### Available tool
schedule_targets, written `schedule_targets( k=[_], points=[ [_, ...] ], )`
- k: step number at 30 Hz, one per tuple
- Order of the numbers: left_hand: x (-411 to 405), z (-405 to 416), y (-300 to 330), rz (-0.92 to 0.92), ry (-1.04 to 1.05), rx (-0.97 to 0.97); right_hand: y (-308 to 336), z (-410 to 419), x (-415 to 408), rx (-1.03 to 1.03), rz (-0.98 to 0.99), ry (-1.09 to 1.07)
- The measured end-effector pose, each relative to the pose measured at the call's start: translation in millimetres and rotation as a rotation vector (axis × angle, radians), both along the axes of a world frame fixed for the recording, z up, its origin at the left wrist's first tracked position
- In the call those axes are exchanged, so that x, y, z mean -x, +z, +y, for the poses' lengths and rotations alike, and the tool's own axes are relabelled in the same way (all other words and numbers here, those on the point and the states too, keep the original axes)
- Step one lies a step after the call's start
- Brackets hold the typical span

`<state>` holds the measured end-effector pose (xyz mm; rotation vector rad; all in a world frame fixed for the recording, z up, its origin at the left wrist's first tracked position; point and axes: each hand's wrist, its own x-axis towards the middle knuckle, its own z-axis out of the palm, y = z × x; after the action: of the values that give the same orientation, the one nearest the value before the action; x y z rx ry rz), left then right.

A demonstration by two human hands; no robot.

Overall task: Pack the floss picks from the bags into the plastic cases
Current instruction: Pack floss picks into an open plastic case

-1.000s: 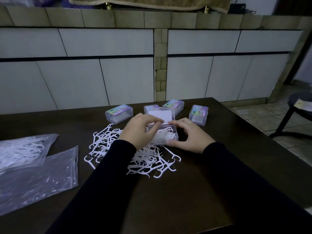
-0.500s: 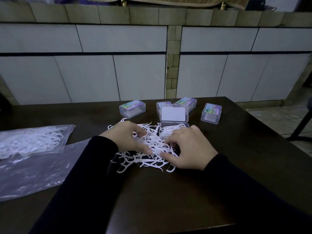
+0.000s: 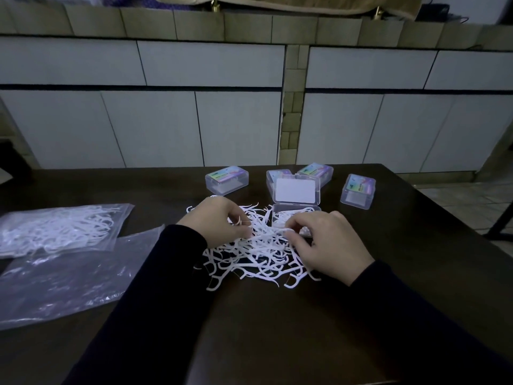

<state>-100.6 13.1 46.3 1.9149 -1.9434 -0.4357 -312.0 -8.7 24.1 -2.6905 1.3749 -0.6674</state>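
A loose heap of white floss picks (image 3: 258, 254) lies on the dark table (image 3: 305, 329). Behind it stands an open clear plastic case (image 3: 288, 212) with its lid (image 3: 296, 190) raised and some picks inside. My left hand (image 3: 219, 220) pinches picks at the heap's left side. My right hand (image 3: 330, 243) pinches picks at the heap's right side, just in front of the case. A full bag of picks (image 3: 58, 229) lies at the left, with an emptied bag (image 3: 63, 279) in front of it.
Closed cases with colourful labels stand behind the heap: one at the left (image 3: 226, 180), two behind the open lid (image 3: 315, 173), one at the right (image 3: 358, 191). White cabinet fronts (image 3: 238, 129) rise behind the table. A stool leg (image 3: 499, 218) stands at the right.
Both hands left the open case and came back onto the heap, where their fingers now pinch picks. The camera view shifted left and down a little.
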Motion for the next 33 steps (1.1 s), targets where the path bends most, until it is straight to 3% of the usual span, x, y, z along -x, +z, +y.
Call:
schedule_targets(
  k=[4,10,13,23,28,33],
  points=[
    [-1.6,-0.3,-0.6,0.024,0.038,0.040,-0.9,1.0,1.1,0.023,-0.037,-0.002],
    [-5.2,-0.7,-0.6,0.062,0.078,0.071,-4.0,12.7,-14.1,0.059,0.134,0.072],
    [-6.8,-1.8,-1.3,0.112,0.091,0.077,-5.4,15.6,-20.4,0.058,0.129,0.045],
    [-5.9,-2.3,-2.5,0.251,0.114,0.208,-4.7,17.7,-26.3,-0.011,-0.009,-0.014],
    [-1.0,1.5,1.6,0.451,0.113,0.300,2.2,9.6,-14.1,-0.005,-0.218,-0.024],
    [6.0,-2.4,-0.9,0.639,0.160,0.515,7.0,-13.4,3.8,0.022,-0.409,-0.099]
  ],
)
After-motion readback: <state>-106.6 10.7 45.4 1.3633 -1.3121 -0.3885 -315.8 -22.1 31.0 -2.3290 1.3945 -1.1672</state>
